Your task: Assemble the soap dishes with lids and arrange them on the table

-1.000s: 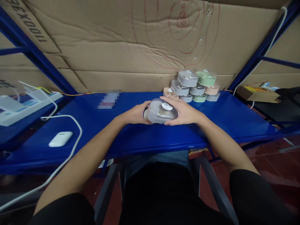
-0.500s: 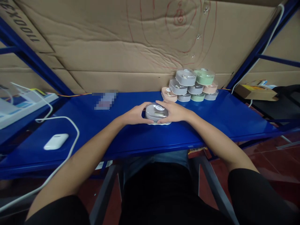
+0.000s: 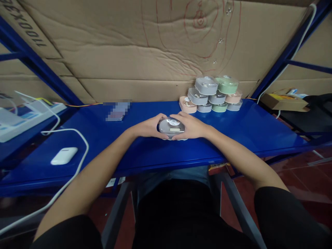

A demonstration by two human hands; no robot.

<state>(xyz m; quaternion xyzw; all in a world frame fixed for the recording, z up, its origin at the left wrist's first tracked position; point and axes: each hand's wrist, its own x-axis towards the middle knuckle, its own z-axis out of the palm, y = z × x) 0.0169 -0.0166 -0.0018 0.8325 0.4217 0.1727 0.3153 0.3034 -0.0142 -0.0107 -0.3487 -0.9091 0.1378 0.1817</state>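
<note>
From the head view, I see a grey case (image 3: 165, 127) mid-counter (image 3: 145, 152), a pale bar showing through its clear lid. The left hand (image 3: 147, 127) and right hand (image 3: 195, 126) grip it, fingers (image 3: 163, 135) curved round both sides. Far right, stacked cases (image 3: 218, 98) stand.

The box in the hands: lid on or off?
On: the clear lid covers the box, sticker on top. Whether it is fully latched, I cannot tell.
</note>
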